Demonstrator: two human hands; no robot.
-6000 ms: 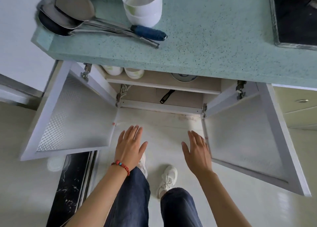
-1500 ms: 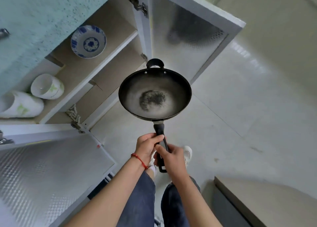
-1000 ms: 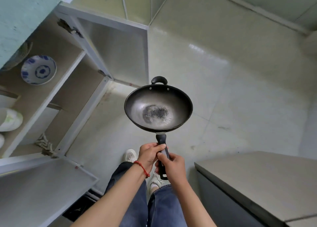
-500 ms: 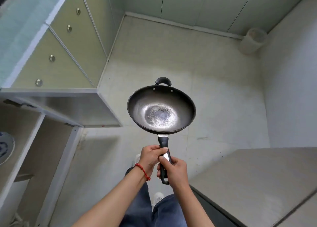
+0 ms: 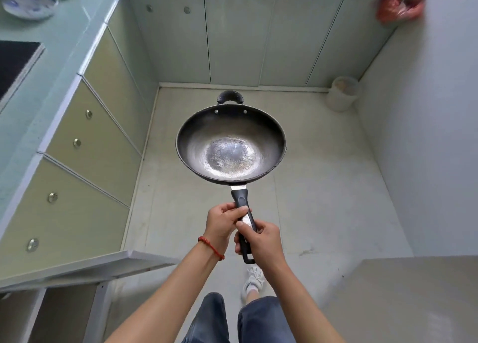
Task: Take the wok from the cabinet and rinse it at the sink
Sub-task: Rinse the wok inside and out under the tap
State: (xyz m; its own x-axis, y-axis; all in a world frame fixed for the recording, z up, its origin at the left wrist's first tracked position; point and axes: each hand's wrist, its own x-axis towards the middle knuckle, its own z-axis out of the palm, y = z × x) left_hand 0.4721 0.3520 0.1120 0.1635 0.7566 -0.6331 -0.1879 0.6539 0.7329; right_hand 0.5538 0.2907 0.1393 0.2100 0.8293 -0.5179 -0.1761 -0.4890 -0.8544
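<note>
— Where is the job at?

— The wok [image 5: 231, 146] is out of the cabinet and in the air, middle of the frame, bowl up and roughly level over the floor [image 5: 323, 187]. The left hand [image 5: 224, 219] is wrapped round the upper part of the long handle [image 5: 243, 213], and the right hand [image 5: 260, 240] grips it just below, thumb on top. So taking it out looks done; the rinsing is all still ahead.

— Is the sink close?

— No sink or tap shows anywhere, so I can't judge how far there is to carry it. What shows is a counter [image 5: 64, 45] with drawers along the left edge, a row of closed cupboard doors [image 5: 232, 37] across the top, and a cabinet door [image 5: 85, 265] standing open at lower left.

— Anything else unclear?

— The wok's bottom has a pale, scuffed patch; wear or residue, I can't say. The handle's middle is hidden by fingers. A red blur [image 5: 398, 7] at upper right is unreadable, and the plate [image 5: 29, 5] at upper left is smeared.
</note>
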